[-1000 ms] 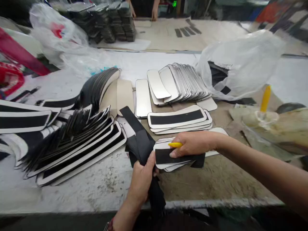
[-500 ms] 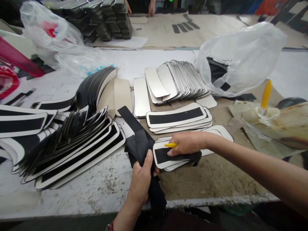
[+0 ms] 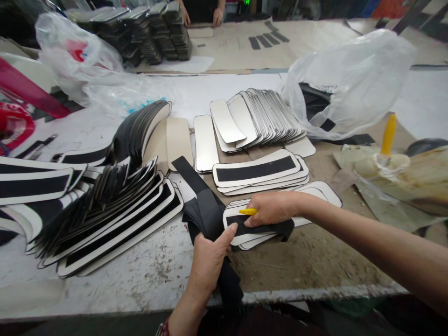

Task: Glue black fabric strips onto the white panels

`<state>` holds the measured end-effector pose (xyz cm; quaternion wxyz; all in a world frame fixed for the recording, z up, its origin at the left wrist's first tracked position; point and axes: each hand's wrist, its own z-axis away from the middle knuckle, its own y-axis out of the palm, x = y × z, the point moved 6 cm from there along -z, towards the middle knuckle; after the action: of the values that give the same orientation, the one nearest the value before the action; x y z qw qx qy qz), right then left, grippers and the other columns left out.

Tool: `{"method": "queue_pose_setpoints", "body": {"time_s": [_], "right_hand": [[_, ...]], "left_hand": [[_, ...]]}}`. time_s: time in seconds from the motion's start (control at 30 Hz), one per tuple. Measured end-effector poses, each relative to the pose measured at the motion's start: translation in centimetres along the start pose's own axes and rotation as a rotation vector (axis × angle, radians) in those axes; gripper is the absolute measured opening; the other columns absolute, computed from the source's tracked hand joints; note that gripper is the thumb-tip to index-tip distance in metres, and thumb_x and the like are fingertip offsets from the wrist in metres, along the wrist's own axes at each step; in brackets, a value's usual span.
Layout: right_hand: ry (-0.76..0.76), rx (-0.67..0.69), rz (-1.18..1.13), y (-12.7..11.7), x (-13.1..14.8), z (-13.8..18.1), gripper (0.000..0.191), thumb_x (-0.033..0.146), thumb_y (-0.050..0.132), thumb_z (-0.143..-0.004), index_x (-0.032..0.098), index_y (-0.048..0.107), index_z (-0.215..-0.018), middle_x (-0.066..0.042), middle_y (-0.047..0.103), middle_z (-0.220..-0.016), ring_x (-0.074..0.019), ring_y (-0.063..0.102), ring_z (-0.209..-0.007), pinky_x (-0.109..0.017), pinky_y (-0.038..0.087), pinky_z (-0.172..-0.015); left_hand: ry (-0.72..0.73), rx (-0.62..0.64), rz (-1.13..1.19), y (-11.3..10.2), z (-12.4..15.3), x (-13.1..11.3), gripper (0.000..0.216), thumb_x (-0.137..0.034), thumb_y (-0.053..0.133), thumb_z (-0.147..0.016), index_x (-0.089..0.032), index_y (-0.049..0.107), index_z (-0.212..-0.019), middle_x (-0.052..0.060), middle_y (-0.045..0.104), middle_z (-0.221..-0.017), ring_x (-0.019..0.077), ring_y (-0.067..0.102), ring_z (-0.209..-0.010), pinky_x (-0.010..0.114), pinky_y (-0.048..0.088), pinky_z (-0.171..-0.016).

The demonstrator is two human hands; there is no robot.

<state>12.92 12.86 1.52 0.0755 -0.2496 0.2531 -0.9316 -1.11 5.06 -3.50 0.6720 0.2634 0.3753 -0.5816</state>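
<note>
My left hand (image 3: 210,259) is closed around a bundle of long black strips (image 3: 207,207), which hang past the table's front edge. Its thumb reaches over to the left end of a white panel (image 3: 235,206), touching or just above a black strip (image 3: 262,229) laid there. Over that same panel, my right hand (image 3: 275,208) is closed on a thin yellow stick-like tool (image 3: 248,211), its fingertips against the strip. The strip's right end hangs off the panel. More white panels lie under this one. The rest of the tool is hidden in the fist.
Panels bearing black strips (image 3: 257,169) lie just behind my hands; a fanned pile of them (image 3: 122,233) spreads at left. Plain panels (image 3: 206,142) stand farther back. At right are a plastic bag (image 3: 364,79) and a yellow-handled brush (image 3: 388,135). Another person's hands (image 3: 217,17) rest across the table.
My left thumb has swung right, from the strip bundle to the end of the strip on the panel. My right hand stays nearly in place. The view has shifted slightly.
</note>
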Motion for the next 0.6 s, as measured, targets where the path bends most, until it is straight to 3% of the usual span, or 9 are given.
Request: {"method": "queue_pose_setpoints", "body": {"time_s": [0.17,0.27,0.47,0.6], "right_hand": [[-0.004,-0.019,-0.006,0.0,0.1,0.0,0.033,0.044,0.05,-0.077,0.014,0.064,-0.075,0.0,0.053,-0.059,-0.0136,0.046,-0.054,-0.024,0.031,-0.048],[-0.026,-0.062,-0.056,0.0,-0.7,2.2,0.027,0.043,0.054,-0.075,0.017,0.058,-0.07,0.001,0.053,-0.06,-0.0128,0.047,-0.055,-0.023,0.031,-0.049],[0.119,-0.303,-0.23,1.3,-6.2,10.0,0.03,0.041,0.047,-0.082,0.018,0.046,-0.062,0.002,0.051,-0.062,-0.0115,0.044,-0.057,-0.023,0.031,-0.052],[0.26,-0.488,-0.24,2.5,-9.0,11.9,0.034,0.045,0.044,-0.084,0.019,0.046,-0.063,0.001,0.054,-0.064,-0.0134,0.048,-0.059,-0.024,0.033,-0.056]], "left_hand": [[-0.002,-0.023,-0.002,0.2,-0.3,0.4,0.036,-0.04,0.075,-0.062,-0.01,0.064,-0.077,-0.002,0.058,-0.054,0.0085,0.046,-0.043,0.021,0.039,-0.042],[0.041,-0.024,0.002,-0.3,-0.3,0.6,0.039,-0.042,0.075,-0.064,-0.01,0.065,-0.083,0.0,0.061,-0.061,0.0097,0.049,-0.048,0.021,0.041,-0.045],[-0.013,-0.001,-0.031,-2.0,0.1,1.4,0.04,-0.045,0.077,-0.059,-0.009,0.067,-0.075,0.003,0.063,-0.06,0.0141,0.054,-0.05,0.025,0.044,-0.047],[-0.059,-0.073,0.05,-2.1,0.6,1.3,0.042,-0.04,0.08,-0.055,-0.011,0.067,-0.081,0.001,0.065,-0.064,0.0141,0.055,-0.05,0.025,0.046,-0.046]]}}
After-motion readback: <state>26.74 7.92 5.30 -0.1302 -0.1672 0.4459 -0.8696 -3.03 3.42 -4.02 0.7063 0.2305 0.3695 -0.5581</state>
